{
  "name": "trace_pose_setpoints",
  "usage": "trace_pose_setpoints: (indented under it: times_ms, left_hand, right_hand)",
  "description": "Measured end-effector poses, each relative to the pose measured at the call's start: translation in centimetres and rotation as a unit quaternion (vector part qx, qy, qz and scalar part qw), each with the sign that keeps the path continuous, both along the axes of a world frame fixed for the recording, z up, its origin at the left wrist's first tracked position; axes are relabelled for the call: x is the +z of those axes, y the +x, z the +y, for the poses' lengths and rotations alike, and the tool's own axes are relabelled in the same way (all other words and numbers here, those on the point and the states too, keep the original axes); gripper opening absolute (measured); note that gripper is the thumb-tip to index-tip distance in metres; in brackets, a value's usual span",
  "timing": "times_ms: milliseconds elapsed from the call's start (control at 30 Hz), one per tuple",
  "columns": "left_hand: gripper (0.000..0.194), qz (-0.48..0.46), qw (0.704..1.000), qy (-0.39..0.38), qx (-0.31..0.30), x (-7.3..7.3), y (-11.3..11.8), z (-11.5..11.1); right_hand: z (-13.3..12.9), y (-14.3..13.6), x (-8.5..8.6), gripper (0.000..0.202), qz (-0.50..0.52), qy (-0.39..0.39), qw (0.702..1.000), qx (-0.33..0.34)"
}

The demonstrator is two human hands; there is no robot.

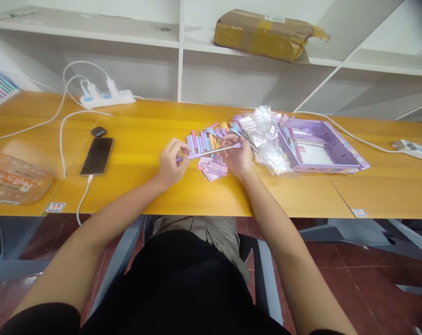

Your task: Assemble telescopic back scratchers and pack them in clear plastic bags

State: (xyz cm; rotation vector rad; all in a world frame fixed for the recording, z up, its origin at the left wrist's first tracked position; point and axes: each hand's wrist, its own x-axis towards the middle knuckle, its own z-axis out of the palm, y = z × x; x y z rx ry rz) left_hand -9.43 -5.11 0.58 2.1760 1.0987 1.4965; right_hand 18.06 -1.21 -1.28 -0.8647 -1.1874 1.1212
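Note:
Both hands hold a telescopic back scratcher with a thin metal rod (216, 150) level above the table. My left hand (173, 160) is closed on its purple handle. My right hand (239, 153) is closed around the other end, where a small purple tip shows past the fingers. Behind the rod lies a row of pastel handles (197, 141) in pink, blue, purple and orange. Several hand-shaped scratcher heads (235, 128) lie beyond my right hand. Under the rod are small pink printed cards (213, 170).
Clear plastic bags (266, 139) are heaped right of my right hand, against an open purple box (343, 139) with a few pieces inside. A phone (97, 157), a black case (98, 132) and a power strip (108, 99) are at left. A taped parcel (263, 35) sits on the shelf.

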Motion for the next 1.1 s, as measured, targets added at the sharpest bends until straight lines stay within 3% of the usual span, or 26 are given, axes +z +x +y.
trace_pose_setpoints:
  times_ms: [133, 433, 733, 1100]
  left_hand:
    - [0.014, -0.006, 1.000, -0.016, 0.014, 0.2, 0.1, -0.4]
    - [0.014, -0.024, 0.999, -0.025, 0.022, -0.2, 0.7, -1.2]
    - [0.012, -0.041, 0.999, -0.003, 0.030, -0.2, 0.8, -1.6]
    - [0.012, -0.035, 0.999, -0.007, 0.030, -0.2, 1.1, -1.8]
  right_hand:
    - [-0.6, -1.0, 0.5, 0.075, -0.048, -0.002, 0.999, -0.003]
    - [-1.6, -2.8, 0.7, 0.074, 0.004, 0.031, 0.998, 0.052]
    - [-2.2, -4.6, 0.4, 0.083, -0.036, 0.006, 0.998, 0.053]
    - [-2.7, -5.3, 0.9, 0.075, 0.004, 0.036, 0.993, 0.114]
